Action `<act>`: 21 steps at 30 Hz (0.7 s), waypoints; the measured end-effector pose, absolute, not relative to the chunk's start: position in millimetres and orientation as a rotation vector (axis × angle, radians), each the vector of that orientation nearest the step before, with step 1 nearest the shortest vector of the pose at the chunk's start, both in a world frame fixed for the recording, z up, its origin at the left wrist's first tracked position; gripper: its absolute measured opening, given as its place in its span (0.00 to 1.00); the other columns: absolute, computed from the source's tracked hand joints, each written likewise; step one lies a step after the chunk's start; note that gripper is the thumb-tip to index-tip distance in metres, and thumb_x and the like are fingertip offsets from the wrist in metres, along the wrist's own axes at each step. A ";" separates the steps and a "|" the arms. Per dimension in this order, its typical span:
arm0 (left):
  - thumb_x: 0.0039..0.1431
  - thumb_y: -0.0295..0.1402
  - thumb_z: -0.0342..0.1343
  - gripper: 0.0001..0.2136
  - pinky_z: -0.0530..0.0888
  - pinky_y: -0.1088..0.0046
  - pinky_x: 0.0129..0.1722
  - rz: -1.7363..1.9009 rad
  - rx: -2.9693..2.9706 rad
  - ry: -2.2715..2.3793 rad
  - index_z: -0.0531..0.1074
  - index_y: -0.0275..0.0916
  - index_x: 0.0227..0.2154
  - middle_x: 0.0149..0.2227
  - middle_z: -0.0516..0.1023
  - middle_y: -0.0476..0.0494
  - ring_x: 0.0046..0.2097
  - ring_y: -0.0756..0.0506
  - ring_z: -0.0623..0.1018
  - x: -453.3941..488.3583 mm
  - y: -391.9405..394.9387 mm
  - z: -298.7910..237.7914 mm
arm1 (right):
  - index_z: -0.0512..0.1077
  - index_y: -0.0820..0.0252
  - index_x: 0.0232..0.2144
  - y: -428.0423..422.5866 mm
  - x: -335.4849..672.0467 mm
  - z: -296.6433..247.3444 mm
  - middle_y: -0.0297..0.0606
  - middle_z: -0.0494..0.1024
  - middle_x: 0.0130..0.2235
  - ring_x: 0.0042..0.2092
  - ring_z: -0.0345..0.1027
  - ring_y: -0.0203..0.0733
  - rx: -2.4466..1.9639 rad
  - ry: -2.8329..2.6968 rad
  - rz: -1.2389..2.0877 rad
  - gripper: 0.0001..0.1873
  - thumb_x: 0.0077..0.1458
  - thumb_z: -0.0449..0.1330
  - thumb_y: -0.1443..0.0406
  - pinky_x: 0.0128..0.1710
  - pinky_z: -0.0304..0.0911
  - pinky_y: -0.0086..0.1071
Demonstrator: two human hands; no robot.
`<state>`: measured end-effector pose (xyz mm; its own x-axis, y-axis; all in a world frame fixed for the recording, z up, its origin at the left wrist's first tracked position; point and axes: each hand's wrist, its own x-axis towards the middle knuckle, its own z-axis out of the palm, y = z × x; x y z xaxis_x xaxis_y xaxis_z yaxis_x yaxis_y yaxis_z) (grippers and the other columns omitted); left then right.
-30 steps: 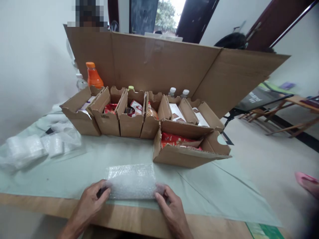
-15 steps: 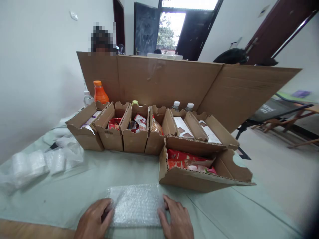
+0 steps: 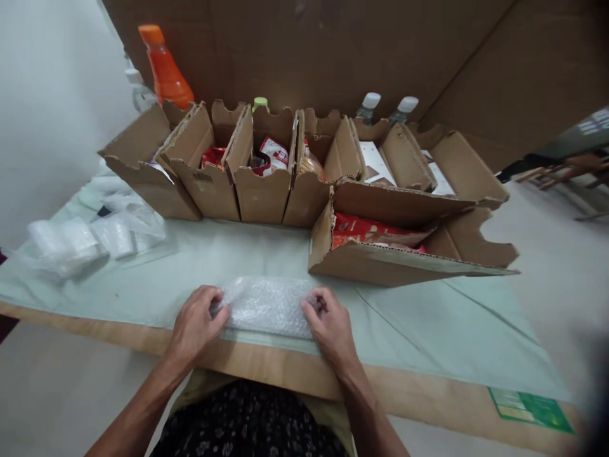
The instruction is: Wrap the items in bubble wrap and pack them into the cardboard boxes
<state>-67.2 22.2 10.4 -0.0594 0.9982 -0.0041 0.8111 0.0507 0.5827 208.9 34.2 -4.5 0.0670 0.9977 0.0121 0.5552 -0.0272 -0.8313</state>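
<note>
A sheet of clear bubble wrap lies on the pale green cloth near the table's front edge, directly before me. My left hand pinches its left edge between thumb and curled fingers. At the opposite edge, my right hand grips it the same way. Just beyond my right hand stands an open cardboard box with red snack packets inside. Whether anything lies within the bubble wrap, I cannot tell.
Several narrow cardboard boxes stand in a row behind, holding packaged goods. An orange bottle is at the back left, before a tall cardboard screen. Bubble-wrapped pieces lie left. A green packet sits at the front right edge.
My view has tilted downward, bringing my forearms and the table's front edge into sight. My fingers have closed more on the bubble wrap's sides, and the sheet looks narrower front to back.
</note>
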 end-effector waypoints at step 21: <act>0.55 0.45 0.51 0.12 0.68 0.73 0.29 0.807 1.538 1.675 0.68 0.42 0.28 0.25 0.69 0.52 0.28 0.47 0.71 -43.6 58.5 -0.5 | 0.77 0.57 0.32 25.8 236.8 -5.1 0.45 0.83 0.45 0.47 0.78 0.49 -1.503 -1.411 0.962 0.13 0.58 0.60 0.54 0.45 0.72 0.34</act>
